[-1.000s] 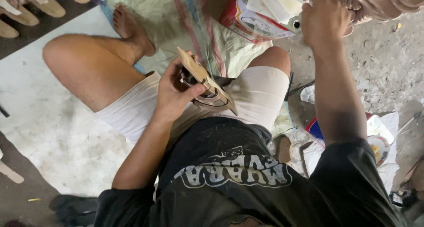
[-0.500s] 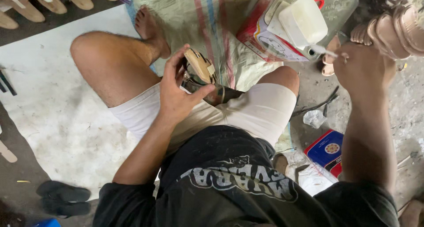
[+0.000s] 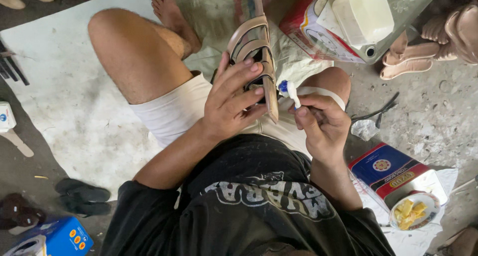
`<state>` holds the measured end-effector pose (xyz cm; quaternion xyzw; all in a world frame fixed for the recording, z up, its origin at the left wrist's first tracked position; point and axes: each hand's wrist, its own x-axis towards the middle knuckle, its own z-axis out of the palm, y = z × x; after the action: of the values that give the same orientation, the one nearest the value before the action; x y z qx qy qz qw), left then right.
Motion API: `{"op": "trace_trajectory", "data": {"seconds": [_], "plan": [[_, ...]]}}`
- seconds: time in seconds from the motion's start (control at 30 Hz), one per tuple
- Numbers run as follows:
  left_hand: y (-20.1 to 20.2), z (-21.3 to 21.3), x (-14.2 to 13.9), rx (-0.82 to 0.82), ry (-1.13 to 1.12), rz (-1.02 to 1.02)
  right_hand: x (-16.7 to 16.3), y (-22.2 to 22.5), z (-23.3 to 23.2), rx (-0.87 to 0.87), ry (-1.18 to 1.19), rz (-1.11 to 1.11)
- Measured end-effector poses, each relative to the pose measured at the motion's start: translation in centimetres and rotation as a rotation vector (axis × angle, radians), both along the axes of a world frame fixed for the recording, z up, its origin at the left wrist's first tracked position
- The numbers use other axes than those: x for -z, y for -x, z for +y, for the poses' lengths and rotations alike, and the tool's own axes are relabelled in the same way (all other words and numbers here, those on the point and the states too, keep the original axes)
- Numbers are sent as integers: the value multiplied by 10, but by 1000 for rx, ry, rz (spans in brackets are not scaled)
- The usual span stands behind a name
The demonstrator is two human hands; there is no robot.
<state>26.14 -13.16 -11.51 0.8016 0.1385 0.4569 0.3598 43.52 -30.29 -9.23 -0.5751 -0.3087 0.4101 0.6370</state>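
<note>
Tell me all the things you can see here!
sandal: 1, tan, held up in left hand
small brush: 1, white with blue tip, in right hand
woven sack: 1, pale striped, under the legs
plastic jug: 1, whitish, top right
finished sandals: a few, tan, right edge
tin: 1, blue and red, lower right
flip-flops: 2, black, lower left
left hand: fingers around the sandal
right hand: fingers pinching the brush

left hand gripping, right hand clenched

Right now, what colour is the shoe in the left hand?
The sandal is tan, with darker inner parts; the head view shows it best.
</note>
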Motion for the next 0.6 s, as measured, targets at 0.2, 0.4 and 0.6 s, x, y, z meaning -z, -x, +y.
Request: {"op": "trace_trajectory", "data": {"seconds": [0.2,0.4,0.6], "plan": [[9,-2,-3,-37,-129,84,-5,12,15,32,-5,-314],[10,-4,-2,-31,-113,95,-16,9,17,68,-19,-671],[11,-5,-4,3,-106,86,-16,7,15,62,0,-645]]}}
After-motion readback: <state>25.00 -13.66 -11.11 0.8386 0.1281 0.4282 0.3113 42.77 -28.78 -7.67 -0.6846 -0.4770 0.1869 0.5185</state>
